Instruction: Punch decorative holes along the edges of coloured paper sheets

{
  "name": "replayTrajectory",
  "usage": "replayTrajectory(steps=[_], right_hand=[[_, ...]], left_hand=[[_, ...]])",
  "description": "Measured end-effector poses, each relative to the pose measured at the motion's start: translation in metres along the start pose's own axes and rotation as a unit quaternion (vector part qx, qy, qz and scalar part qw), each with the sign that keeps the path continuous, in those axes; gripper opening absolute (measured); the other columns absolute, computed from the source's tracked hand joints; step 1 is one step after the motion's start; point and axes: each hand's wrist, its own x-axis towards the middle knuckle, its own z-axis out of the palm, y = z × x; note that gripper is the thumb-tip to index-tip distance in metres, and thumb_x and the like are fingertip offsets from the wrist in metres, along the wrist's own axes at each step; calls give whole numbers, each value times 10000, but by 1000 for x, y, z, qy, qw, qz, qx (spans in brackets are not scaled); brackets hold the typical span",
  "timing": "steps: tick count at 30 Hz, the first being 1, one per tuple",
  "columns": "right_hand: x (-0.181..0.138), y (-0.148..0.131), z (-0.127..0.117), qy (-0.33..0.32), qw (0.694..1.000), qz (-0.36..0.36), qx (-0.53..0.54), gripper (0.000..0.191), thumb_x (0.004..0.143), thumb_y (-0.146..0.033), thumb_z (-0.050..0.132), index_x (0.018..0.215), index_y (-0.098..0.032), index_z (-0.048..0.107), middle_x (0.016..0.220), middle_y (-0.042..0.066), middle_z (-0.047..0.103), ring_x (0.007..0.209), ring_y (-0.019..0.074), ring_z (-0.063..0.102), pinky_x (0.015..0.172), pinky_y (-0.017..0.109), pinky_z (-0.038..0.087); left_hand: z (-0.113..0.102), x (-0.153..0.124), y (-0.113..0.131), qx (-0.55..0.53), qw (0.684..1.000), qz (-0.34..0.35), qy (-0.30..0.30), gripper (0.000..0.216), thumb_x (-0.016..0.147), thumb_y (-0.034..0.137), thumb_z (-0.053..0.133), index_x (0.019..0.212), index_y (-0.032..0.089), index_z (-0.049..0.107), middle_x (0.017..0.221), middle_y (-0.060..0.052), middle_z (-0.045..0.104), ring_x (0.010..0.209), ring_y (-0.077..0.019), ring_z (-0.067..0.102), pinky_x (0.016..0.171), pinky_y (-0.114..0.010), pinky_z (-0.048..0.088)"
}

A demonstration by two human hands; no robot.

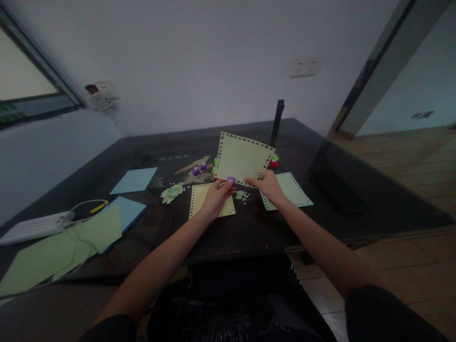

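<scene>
A pale yellow-green sheet of paper (242,159), with rows of small punched shapes along its edges, is held up tilted above the table. My left hand (215,197) is closed on a small purple paper punch (231,180) at the sheet's lower edge. Pinched between the fingers of my right hand (272,187) is the sheet's lower right part. Beneath lie a yellowish sheet (197,197) and a pale green sheet (294,190), both with punched borders. Small punched paper bits (242,195) are scattered between them.
Purple punches (199,168), a red punch (274,163) and a heap of paper bits (172,193) are on the dark table (171,247). Blue sheets (135,180), green sheets (46,247), a white power strip (35,227) and cables occupy the left; a black object (337,192) lies right.
</scene>
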Motion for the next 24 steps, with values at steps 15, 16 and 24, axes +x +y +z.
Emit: replayTrajectory(steps=[15,16,24], right_hand=[[1,3,-4,-25,1000,-2,5,309,634,-286,730,890,-120,679,867,99,719,734,213,676,703,359,548],[1,3,-4,-25,1000,-1,5,304,633,-286,730,884,-121,679,859,98,720,730,211,675,703,358,547],[0,-1,-4,-38,999,-14,-12,281,644,-282,717,852,-95,688,812,108,720,732,229,676,714,361,533]], left_hand=[[-3,1,2,2,1000,1,5,259,625,267,783,776,122,630,763,-20,639,661,-86,589,729,-248,464],[-2,1,2,5,1000,3,5,255,629,269,781,772,120,631,759,-20,637,657,-84,586,724,-246,464],[0,-1,4,4,1000,-2,18,283,606,273,797,763,115,622,741,-11,636,638,-77,584,710,-241,466]])
